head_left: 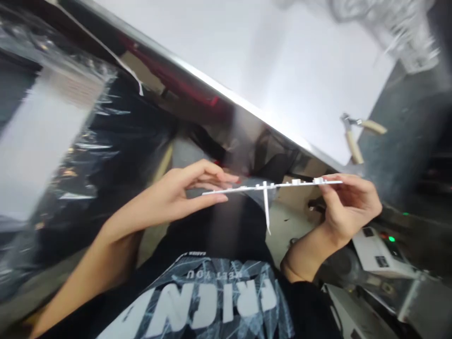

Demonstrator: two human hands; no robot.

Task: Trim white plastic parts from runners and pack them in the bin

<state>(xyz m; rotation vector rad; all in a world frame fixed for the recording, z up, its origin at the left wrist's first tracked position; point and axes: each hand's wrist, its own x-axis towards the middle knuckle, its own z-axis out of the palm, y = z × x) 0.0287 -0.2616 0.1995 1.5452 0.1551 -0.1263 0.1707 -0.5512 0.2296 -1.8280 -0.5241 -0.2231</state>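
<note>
A thin white moulded plastic part (243, 189) is held edge-on in front of my body. Small raised bits line its upper side, and a thin sprue (266, 212) points down from its middle. My left hand (197, 188) has the left end between thumb and fingers, the thumb below and the fingers above. At the other end, my right hand (348, 200) pinches the part, thumb on the near side. Beyond my right hand, nippers with cream handles (355, 146) lie with their handles spread at the edge of the white work surface.
The white work surface (282, 70) has a shiny metal edge running diagonally. Blurred clear plastic pieces (409, 37) lie at its far right. At left is a bag of clear film (88, 136) with a white sheet. A machine with a green light (381, 249) stands lower right.
</note>
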